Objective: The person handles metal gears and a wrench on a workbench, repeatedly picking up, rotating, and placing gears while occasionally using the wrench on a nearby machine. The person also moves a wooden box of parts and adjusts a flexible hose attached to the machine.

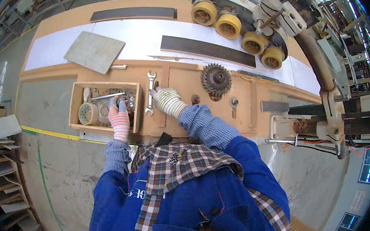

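My left hand (119, 116), in a striped pink-and-white glove with grey fingertips, reaches over the near side of a wooden box (137, 113). Its fingers point down, slightly apart, among the metal parts; what the tips touch is hidden. A roll of tape (88, 113) and a shiny metal tool (107, 96) lie in the box. My right hand (169, 101), in a green-and-white striped glove, rests on the bench just right of a double open-ended wrench (150, 93). Its fingers are curled, and a small dark piece shows at their tips, too little to name.
A toothed cutter wheel (216, 80) stands on the brown bench (180, 77). Behind it is a machine with yellow rollers (228, 26), its heavy arm (318, 61) reaching down at right. Dark strips (207, 50) and a grey square plate (94, 52) lie on the far side.
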A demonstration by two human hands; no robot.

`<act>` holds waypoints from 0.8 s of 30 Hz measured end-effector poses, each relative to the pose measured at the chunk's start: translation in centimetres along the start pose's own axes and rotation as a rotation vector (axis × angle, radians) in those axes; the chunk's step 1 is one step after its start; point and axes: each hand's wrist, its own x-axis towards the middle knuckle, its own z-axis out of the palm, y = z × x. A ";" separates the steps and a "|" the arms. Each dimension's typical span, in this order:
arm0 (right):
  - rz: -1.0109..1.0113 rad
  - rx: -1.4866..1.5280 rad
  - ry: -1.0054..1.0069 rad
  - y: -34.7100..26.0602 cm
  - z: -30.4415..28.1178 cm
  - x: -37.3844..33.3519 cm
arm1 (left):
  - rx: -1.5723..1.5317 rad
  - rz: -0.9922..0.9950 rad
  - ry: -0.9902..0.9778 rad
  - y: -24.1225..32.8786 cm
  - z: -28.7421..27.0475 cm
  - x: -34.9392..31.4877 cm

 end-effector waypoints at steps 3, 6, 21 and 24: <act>-0.040 0.206 0.092 0.9 0.9 -0.9 | 0.342 0.330 -0.046 -1.5 0.0 0.3; -0.032 0.349 0.204 1.2 2.1 -1.2 | 0.439 0.391 -0.049 -2.2 0.0 0.2; 0.440 1.975 0.867 12.0 -5.3 -13.8 | 0.214 0.246 -0.151 -3.1 -0.2 1.5; 0.580 1.753 0.964 16.0 -5.7 -13.4 | 0.201 0.116 -0.162 -3.0 -0.4 2.1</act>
